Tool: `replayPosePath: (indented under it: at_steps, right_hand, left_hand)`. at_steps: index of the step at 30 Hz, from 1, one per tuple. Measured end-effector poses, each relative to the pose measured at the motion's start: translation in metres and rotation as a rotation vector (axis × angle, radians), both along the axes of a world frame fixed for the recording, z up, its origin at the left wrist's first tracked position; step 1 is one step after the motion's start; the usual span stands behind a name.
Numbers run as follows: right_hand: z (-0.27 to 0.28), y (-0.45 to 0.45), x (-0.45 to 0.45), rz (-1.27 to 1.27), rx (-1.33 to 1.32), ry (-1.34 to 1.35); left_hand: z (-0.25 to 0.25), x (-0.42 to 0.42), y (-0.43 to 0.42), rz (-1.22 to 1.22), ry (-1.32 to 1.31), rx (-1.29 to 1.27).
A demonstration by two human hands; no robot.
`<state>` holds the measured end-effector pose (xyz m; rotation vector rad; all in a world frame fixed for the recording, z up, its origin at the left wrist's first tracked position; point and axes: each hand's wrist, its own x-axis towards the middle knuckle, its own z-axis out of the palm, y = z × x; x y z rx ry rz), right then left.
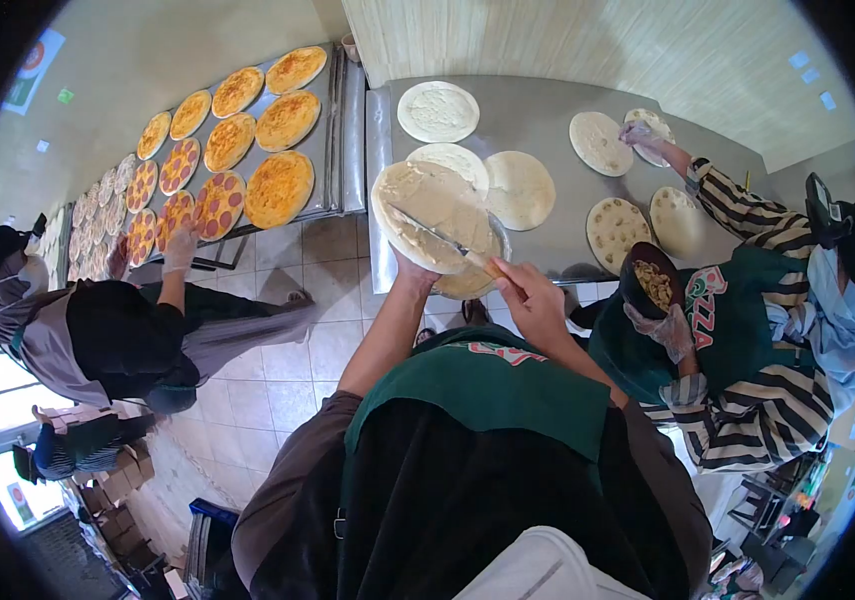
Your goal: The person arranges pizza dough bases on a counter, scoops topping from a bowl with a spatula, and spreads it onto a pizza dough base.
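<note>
Holding a spread-coated pizza base (426, 190) over the near left of the bench (538, 115), supported underneath by the left hand (416, 275), with fingers hidden; cannot tell how closed. Clamping the right hand (536, 298) on a spreading knife (438, 233), laid across the coated top. Positioned left of a plain dough round (525, 190).

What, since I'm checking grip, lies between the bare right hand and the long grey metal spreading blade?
A stretch of the tool's light-brown handle, in the head view.
</note>
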<state>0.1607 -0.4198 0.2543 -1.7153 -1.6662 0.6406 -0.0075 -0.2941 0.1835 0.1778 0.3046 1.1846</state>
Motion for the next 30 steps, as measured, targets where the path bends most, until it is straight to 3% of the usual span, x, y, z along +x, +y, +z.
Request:
replayPosePath:
  at_steps: [5,8,11,17,25,27,30]
  right_hand:
    - [-0.007,0.022,0.003,0.045,0.101,-0.059]
    - [-0.008,0.013,0.017,0.113,0.192,-0.121]
    - [0.007,-0.006,0.045,0.178,0.195,-0.207]
    - [0.035,0.009,0.054,0.133,0.183,-0.186]
    - [0.018,-0.013,0.072,0.169,0.203,-0.249]
    - [0.023,-0.016,0.077,0.096,0.097,-0.244]
    - [0.001,0.003,0.057,0.009,0.073,0.038]
  left_hand:
    - [-0.005,-0.004,0.002,-0.066,-0.034,-0.076]
    - [0.016,-0.008,0.005,-0.056,0.112,-0.104]
    - [0.014,-0.02,0.013,-0.143,-0.093,-0.049]
    - [0.007,-0.031,0.028,-0.269,-0.127,-0.024]
    - [0.018,-0.038,0.029,-0.202,-0.112,-0.005]
    - [0.017,-0.04,0.027,-0.218,-0.148,0.015]
    - [0.016,-0.036,0.028,-0.256,-0.25,0.03]
